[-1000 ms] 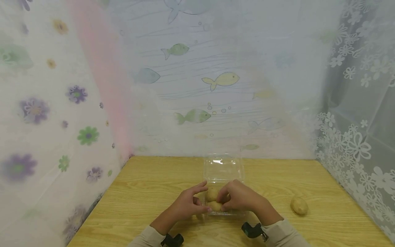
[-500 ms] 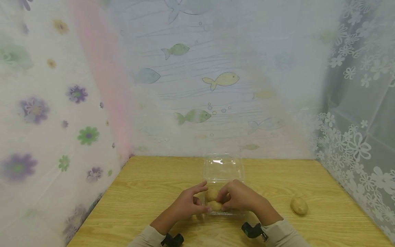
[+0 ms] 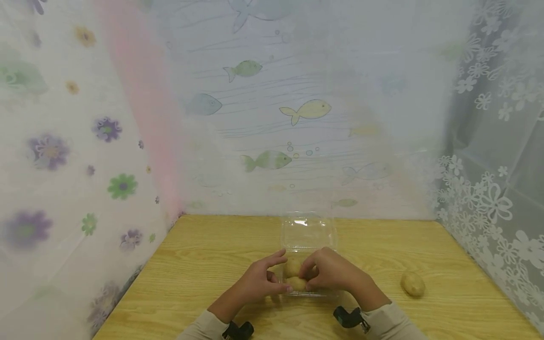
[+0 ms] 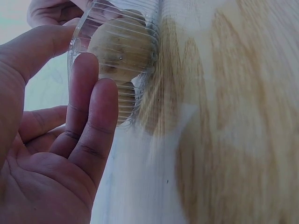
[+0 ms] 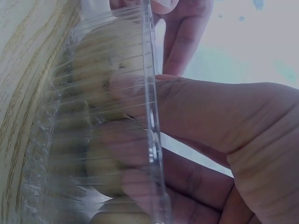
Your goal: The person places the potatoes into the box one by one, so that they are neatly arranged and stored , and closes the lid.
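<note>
A clear plastic clamshell box (image 3: 316, 295) sits on the table with its lid (image 3: 308, 232) raised at the back. Inside are a far potato (image 3: 292, 265) and a near potato (image 3: 296, 284); more of the contents is behind my right hand. That hand (image 3: 333, 271) reaches in from the right, its thumb (image 5: 201, 105) and fingers bent round a potato (image 5: 107, 60) inside the ribbed wall. My left hand (image 3: 257, 281) holds the box's left side, thumb over the rim and fingers (image 4: 103, 107) along the outer wall (image 4: 124, 51).
Another potato (image 3: 412, 284) lies apart on the wooden table (image 3: 204, 264), to the right of the box. Patterned curtains (image 3: 255, 118) stand along the back and both sides. A black wrist camera (image 3: 349, 316) sits at my right cuff.
Both hands stay almost still at the box. The whole view shifts very slightly to the right; the potatoes and lid keep their places.
</note>
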Demonstrator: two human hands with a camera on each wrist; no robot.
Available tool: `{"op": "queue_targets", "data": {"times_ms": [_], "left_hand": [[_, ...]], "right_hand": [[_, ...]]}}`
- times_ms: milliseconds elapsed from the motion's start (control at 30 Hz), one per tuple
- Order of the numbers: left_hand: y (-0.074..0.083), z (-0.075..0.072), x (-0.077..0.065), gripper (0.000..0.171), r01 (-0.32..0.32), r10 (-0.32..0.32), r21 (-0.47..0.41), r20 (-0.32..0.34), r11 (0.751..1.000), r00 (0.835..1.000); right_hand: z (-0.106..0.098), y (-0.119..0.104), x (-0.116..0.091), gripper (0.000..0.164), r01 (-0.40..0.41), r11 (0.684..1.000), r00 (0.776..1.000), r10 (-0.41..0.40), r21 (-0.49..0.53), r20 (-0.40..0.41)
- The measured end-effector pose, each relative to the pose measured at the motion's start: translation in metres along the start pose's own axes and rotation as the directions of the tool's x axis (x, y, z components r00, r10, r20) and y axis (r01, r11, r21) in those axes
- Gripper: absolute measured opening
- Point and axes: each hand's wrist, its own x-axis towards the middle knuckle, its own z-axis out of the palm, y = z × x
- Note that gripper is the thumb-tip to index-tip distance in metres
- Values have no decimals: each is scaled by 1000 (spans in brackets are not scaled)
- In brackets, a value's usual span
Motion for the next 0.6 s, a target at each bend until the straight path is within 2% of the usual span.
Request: {"op": "queue_targets", "data": {"times_ms": [433, 600], "left_hand": [[1, 1, 0, 83, 11, -10, 12, -16, 1000, 1000], [-1, 2, 0, 84, 15, -14, 21, -18, 1000, 1000]], "right_hand": [[-7, 1, -5, 22, 25, 998, 1000, -24, 52, -17], [-17, 5, -14, 19, 7, 997, 999, -4, 78, -35]]}}
